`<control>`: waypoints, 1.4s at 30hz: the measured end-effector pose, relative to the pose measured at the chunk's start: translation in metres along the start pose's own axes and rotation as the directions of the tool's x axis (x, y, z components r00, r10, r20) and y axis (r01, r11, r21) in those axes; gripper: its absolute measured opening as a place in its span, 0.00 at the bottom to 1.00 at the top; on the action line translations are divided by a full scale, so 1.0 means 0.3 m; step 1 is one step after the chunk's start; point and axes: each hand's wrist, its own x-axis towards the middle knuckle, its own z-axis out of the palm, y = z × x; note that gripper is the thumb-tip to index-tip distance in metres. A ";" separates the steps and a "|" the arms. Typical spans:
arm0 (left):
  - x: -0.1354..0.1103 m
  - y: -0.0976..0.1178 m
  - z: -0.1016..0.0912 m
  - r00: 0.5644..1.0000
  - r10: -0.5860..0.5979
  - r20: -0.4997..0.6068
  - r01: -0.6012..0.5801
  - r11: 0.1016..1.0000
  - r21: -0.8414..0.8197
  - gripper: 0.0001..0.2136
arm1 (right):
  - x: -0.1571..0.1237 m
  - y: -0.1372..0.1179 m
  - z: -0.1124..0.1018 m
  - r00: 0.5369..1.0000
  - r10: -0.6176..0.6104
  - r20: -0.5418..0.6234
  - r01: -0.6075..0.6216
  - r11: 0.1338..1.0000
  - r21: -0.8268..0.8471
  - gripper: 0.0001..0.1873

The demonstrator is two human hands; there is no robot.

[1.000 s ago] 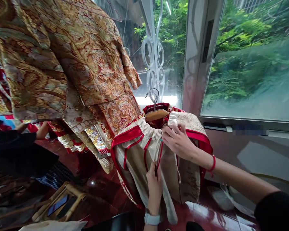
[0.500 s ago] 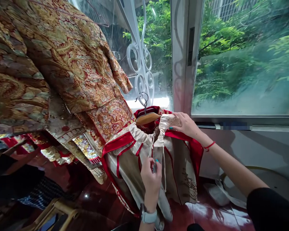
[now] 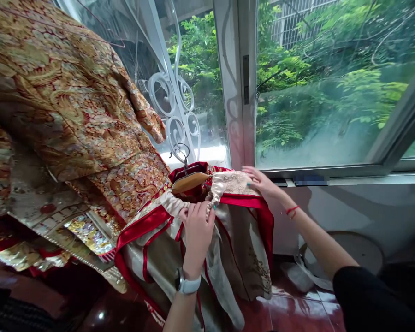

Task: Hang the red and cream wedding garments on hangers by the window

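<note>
Right now left hand (image 3: 196,226) is closed on the gathered cream neckline of the garment cover (image 3: 193,240), fingers curled over the puckered fabric just below the wooden hanger (image 3: 190,181). White watch (image 3: 187,286) on that wrist. Right hand (image 3: 263,183) lies flat and open on top of the cover's right shoulder, fingers spread and pointing left, palm down on the pale embroidered cloth, gripping nothing. Red string bracelet (image 3: 292,210) on right wrist, black sleeve (image 3: 370,299) further up the arm.

Cover is cream/beige with red trim, draped over the hanger, hanging low in centre of view, in front of the window (image 3: 325,87). Red collar of an inner garment (image 3: 188,168) shows at the opening around the hanger. Hanger hook goes up to the white scrolled metal rack (image 3: 174,110).

Left of the cover: gold and red brocade robes (image 3: 65,106) hanging, densely patterned, lowest hem touching the cover's left side. More embroidered pieces below them, beaded edges.

Floor (image 3: 100,313) is dark red, glossy tile. Grey wall (image 3: 366,207) under the window sill. Green foliage outside the glass. Pale crumpled item on floor by the wall, right of the cover, cannot tell what.
</note>
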 end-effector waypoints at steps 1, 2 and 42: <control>0.014 0.005 -0.015 0.999 0.018 -0.040 -0.019 0.999 -0.035 0.12 | -0.036 0.029 0.014 0.997 0.023 -0.067 -0.021 0.999 0.034 0.31; 0.038 0.013 -0.030 0.995 0.052 -0.079 -0.058 0.996 -0.064 0.13 | -0.065 0.056 0.031 0.991 0.045 -0.125 -0.039 0.998 0.050 0.30; 0.027 -0.067 -0.037 0.870 -0.149 -0.471 0.039 0.971 -0.235 0.15 | -0.104 -0.055 -0.010 0.997 -0.072 -0.006 0.065 0.929 -0.364 0.28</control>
